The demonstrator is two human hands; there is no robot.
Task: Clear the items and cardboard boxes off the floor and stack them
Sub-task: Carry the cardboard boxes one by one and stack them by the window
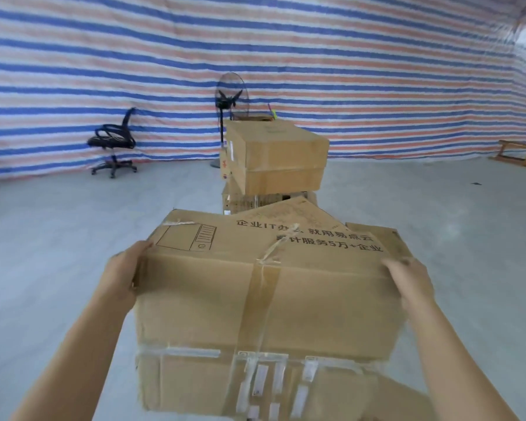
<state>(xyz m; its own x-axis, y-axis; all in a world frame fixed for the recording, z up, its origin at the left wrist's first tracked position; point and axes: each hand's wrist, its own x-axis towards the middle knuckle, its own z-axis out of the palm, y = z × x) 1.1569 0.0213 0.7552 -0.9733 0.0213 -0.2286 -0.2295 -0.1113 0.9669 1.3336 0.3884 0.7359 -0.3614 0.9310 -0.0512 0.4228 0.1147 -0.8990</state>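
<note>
A large taped cardboard box [255,287] with black printed characters fills the near middle of the head view. My left hand [125,271] grips its left side, fingers curled over the upper edge. On the right upper edge, my right hand [407,284] grips the box. A loose flat cardboard piece [289,211] lies on top of it at the far side. Beyond stands a stack of cardboard boxes [274,156] on the grey floor. Whether my box rests on another box below or hangs free, I cannot tell.
A black office chair [113,144] stands at the back left. A standing fan [230,98] is behind the stack. A wooden frame [518,153] lies at the far right by the striped tarp wall. Bare concrete floor [58,238] spreads on both sides.
</note>
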